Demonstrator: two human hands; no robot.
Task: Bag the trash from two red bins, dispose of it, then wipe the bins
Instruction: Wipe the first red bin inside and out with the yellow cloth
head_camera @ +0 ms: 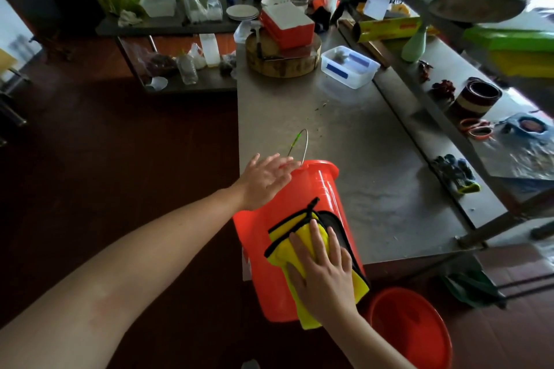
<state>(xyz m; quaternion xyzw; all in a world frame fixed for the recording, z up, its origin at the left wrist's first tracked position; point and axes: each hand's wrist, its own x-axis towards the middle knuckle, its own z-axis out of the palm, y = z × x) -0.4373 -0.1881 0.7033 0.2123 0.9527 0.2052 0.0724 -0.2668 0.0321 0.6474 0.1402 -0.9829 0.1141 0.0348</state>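
Observation:
A red bin lies on its side across the near left corner of the steel table, its wire handle sticking up at the far end. My left hand rests flat on the bin's upper side near the rim, fingers spread. My right hand presses a yellow cloth with black trim against the bin's wall. A second red bin stands upright and open on the floor at the lower right.
On the table's far end sit a round wooden chopping block with a red box, and a clear plastic container. A raised steel shelf runs along the right with gloves, scissors and a cup. Dark floor lies to the left.

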